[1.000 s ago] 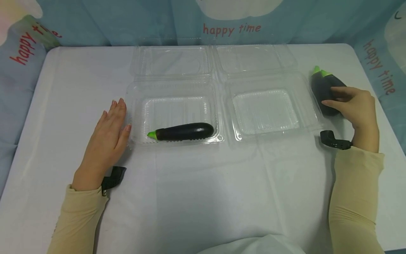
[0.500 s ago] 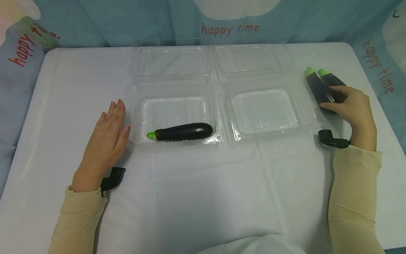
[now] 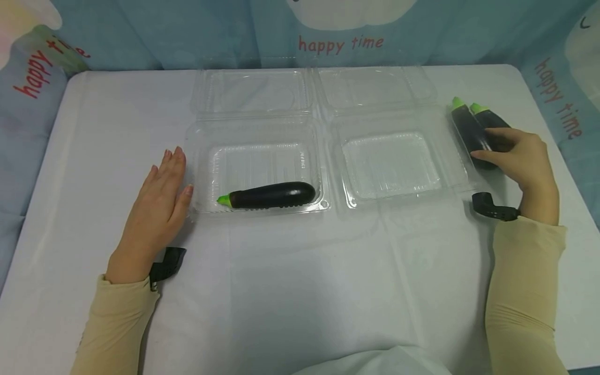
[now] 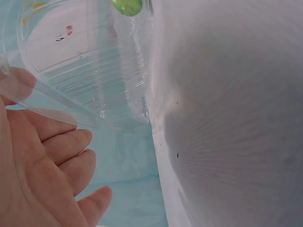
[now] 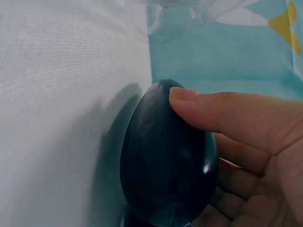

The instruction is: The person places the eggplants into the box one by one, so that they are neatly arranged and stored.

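Two dark purple eggplants with green stems lie side by side at the table's right edge, one nearer the trays point(image 3: 466, 130) and one outside it point(image 3: 489, 119). My right hand point(image 3: 485, 143) grips their near ends. In the right wrist view the thumb point(image 5: 213, 111) presses on the rounded end of an eggplant point(image 5: 165, 161) and the fingers curl beneath it. A third eggplant point(image 3: 269, 194) lies along the front of the left clear tray point(image 3: 258, 130). My left hand point(image 3: 178, 174) rests flat on the cloth just left of that tray, holding nothing. The right clear tray point(image 3: 337, 156) holds nothing.
Both trays' hinged lids point(image 3: 255, 91) point(image 3: 375, 86) lie open flat behind them. A white cloth point(image 3: 300, 286) covers the table, and a blue "happy time" backdrop hangs behind. The left wrist view shows my palm point(image 4: 42, 175) beside the tray's corner point(image 4: 85, 71).
The two eggplants under my right hand have spread from overlapping to side by side, and the inner one has slid slightly left. My left hand has stayed still.
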Demonstrator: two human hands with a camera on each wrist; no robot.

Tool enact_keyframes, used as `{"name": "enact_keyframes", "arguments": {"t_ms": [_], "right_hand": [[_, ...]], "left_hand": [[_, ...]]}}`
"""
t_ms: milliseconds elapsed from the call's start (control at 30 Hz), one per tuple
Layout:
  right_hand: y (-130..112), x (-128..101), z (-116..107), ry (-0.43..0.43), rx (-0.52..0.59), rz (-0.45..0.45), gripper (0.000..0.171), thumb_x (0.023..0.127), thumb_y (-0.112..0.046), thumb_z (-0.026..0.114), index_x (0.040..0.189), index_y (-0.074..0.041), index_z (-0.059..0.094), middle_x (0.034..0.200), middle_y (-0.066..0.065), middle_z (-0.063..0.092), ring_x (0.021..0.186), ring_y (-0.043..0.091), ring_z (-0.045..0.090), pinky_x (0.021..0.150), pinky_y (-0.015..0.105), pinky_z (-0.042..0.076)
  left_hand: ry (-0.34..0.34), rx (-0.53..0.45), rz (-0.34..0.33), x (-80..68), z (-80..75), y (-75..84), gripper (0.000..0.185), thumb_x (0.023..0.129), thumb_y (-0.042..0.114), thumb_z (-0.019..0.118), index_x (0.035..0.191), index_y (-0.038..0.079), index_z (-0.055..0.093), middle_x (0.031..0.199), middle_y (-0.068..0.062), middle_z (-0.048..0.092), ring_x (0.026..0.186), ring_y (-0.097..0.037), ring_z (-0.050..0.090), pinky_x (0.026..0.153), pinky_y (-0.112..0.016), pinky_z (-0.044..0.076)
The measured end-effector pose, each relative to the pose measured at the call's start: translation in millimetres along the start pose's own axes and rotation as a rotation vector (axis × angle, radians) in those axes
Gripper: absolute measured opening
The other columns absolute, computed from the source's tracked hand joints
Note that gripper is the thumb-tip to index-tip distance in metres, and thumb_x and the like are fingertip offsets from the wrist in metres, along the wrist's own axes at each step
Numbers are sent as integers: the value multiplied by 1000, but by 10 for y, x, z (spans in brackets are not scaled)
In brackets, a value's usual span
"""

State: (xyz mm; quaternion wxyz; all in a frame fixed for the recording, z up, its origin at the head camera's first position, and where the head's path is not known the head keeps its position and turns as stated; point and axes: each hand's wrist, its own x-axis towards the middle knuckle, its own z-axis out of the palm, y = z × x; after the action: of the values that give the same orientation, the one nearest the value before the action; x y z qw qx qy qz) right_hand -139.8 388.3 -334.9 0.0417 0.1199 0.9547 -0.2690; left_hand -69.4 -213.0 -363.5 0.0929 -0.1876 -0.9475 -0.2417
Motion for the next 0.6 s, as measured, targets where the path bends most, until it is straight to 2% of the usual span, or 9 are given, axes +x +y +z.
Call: {"name": "enact_keyframes", "arguments": {"t_ms": [67, 133, 200, 300, 467, 600], "right_hand": [[10, -10, -8, 12, 10, -2, 67, 88, -28, 68, 141, 4, 41, 144, 29, 36, 136, 39, 30, 112, 49, 22], [16, -18, -14, 28, 21, -2, 67, 87, -28, 69, 141, 3, 43, 142, 28, 39, 132, 27, 38, 111, 39, 28], [15, -25, -19, 46, 33, 4, 67, 86, -29, 70, 140, 1, 44, 142, 25, 42, 123, 13, 45, 105, 28, 34], [11, -40, -33, 64, 55, 17, 67, 86, -28, 71, 141, 0, 44, 142, 22, 42, 114, 1, 47, 96, 18, 37], [-31, -55, -64, 85, 92, 23, 67, 85, -27, 72, 141, -2, 45, 142, 14, 46, 108, -4, 49, 89, 12, 39], [-66, -58, -98, 100, 123, 19, 65, 84, -25, 74, 139, -3, 48, 134, 2, 52, 94, -9, 47, 73, 6, 38]], "left_hand": [[1, 2, 2, 3, -1, 0, 55, 103, 24, 38, 146, -7, 26, 152, -20, 26, 143, -27, 18, 116, -46, 11], [0, 4, 2, 7, -3, 1, 55, 103, 24, 39, 146, -8, 27, 152, -20, 26, 143, -27, 19, 115, -46, 12], [2, -1, 3, 13, -3, -1, 55, 103, 24, 40, 145, -8, 28, 151, -21, 27, 142, -29, 20, 115, -47, 12], [1, -4, 1, 16, -10, 2, 55, 102, 24, 40, 145, -9, 28, 151, -22, 27, 142, -29, 20, 115, -47, 12], [-3, -1, 9, 18, -25, 12, 56, 103, 26, 40, 145, -8, 27, 151, -22, 27, 142, -28, 20, 115, -47, 12], [-2, -1, 18, 13, -36, 22, 56, 103, 26, 39, 145, -9, 27, 151, -22, 27, 142, -28, 19, 115, -48, 12]]}}
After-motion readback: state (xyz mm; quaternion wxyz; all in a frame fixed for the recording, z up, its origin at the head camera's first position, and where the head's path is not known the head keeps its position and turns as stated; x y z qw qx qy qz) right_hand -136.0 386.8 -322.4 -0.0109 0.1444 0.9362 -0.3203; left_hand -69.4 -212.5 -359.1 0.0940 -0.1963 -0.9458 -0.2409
